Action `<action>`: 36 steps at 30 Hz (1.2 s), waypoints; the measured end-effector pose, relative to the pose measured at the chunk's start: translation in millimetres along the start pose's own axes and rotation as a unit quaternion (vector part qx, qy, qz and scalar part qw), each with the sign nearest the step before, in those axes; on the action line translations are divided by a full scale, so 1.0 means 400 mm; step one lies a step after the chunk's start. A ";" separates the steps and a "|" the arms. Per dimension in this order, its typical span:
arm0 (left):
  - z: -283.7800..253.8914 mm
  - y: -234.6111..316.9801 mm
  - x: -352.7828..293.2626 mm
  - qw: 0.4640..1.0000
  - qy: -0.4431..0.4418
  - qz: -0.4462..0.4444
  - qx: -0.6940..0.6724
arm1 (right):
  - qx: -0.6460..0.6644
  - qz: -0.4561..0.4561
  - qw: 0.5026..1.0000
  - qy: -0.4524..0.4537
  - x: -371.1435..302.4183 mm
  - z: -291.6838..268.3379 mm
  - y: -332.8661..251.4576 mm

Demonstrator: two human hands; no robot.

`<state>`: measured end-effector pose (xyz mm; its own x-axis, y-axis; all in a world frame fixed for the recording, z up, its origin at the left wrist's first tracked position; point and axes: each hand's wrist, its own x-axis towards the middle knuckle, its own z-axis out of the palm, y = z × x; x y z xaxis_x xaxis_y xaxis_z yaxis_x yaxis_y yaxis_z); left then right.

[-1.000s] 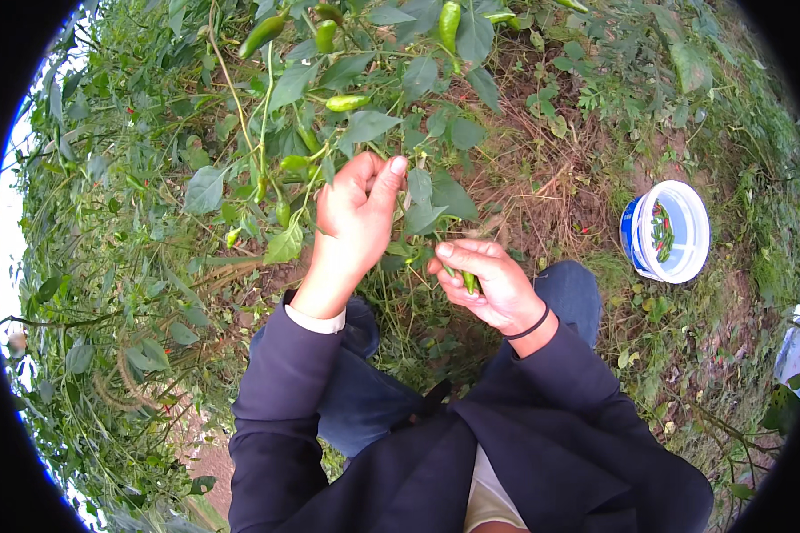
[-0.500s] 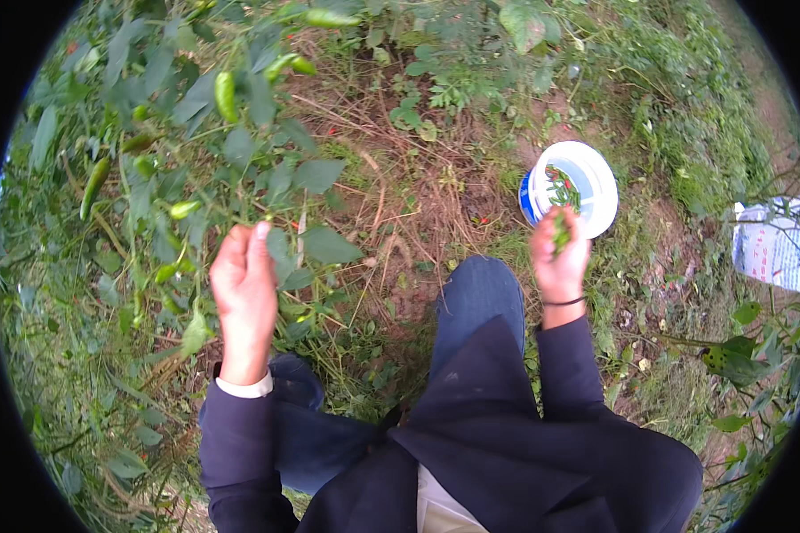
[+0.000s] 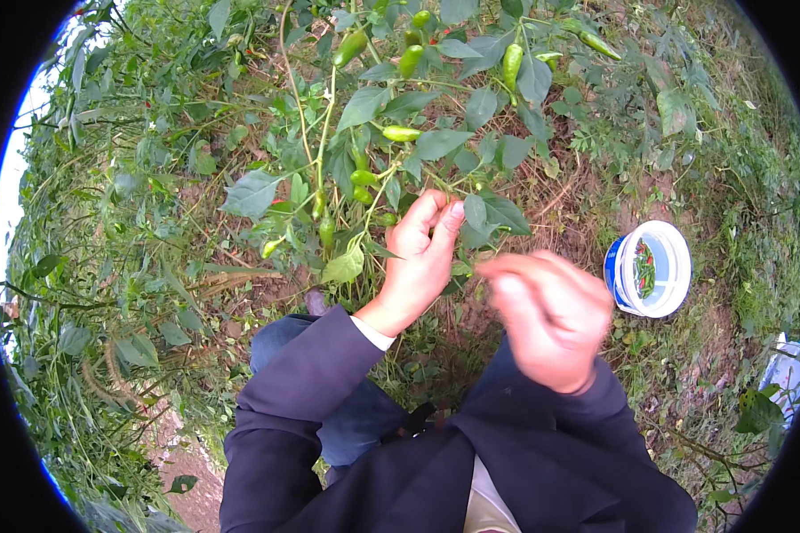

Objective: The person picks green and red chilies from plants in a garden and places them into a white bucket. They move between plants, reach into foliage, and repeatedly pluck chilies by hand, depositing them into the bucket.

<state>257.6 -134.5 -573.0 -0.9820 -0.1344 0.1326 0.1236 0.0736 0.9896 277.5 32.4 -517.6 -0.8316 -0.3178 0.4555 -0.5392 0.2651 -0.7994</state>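
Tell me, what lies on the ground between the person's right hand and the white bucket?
In the head view, only bare soil with dry straw and a few small weeds lies between the blurred right hand and the white bucket. The two are apart.

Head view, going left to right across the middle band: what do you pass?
Leafy chilli plant with hanging green chillies → left hand up among the leaves → right hand, motion-blurred → white bucket with blue rim holding picked chillies → pale bag at the right edge.
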 end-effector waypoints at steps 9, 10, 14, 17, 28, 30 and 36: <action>-0.003 -0.026 -0.036 0.996 -0.014 0.018 -0.085 | -0.124 -0.017 0.992 0.002 0.153 0.172 -0.034; -0.006 -0.022 -0.036 0.997 0.000 0.030 -0.073 | -0.062 -0.033 0.997 0.042 0.141 0.161 -0.036; -0.055 0.024 -0.020 0.993 0.051 -0.081 -0.073 | 0.328 0.112 0.935 0.081 0.009 0.068 -0.027; -0.105 0.093 -0.067 0.980 0.195 0.011 -0.038 | 0.529 0.392 0.753 -0.018 -0.085 0.104 0.022; -0.020 0.108 -0.222 0.808 0.100 -0.061 -0.577 | 0.832 0.385 0.399 -0.027 -0.063 0.187 -0.013; -0.004 0.106 -0.224 0.894 0.073 -0.024 -0.442 | 0.749 0.462 0.475 0.007 -0.064 0.187 -0.015; -0.039 0.162 -0.228 0.990 -0.022 0.113 0.080 | 0.794 0.411 0.446 -0.039 -0.096 0.176 0.044</action>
<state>357.4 -132.9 -520.1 -0.9376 -0.0536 0.3437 0.3201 0.2535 0.9128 309.3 -14.7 -576.9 -0.6217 -0.7540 -0.2122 0.7687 -0.6393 0.0191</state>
